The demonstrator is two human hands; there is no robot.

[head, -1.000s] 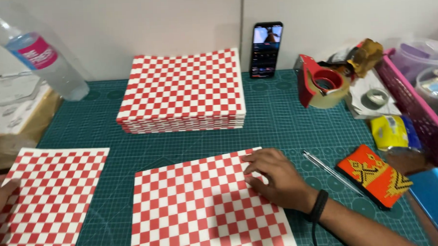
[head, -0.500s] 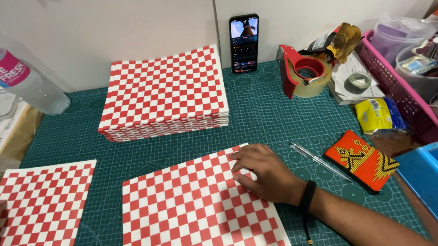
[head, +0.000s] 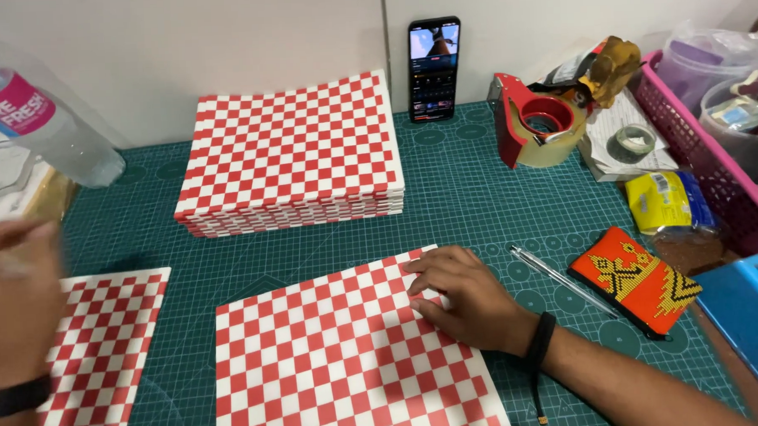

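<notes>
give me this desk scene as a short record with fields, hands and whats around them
surface: green gridded cutting mat
right hand: right hand flat on the top right corner of a red and white checkered paper sheet
left hand: left hand raised and blurred above a second checkered sheet, holding nothing visible
behind: stack of checkered sheets, black phone leaning upright on the wall
right side: silver pen, orange patterned pouch, red tape dispenser, pink basket
left side: clear plastic bottle
</notes>
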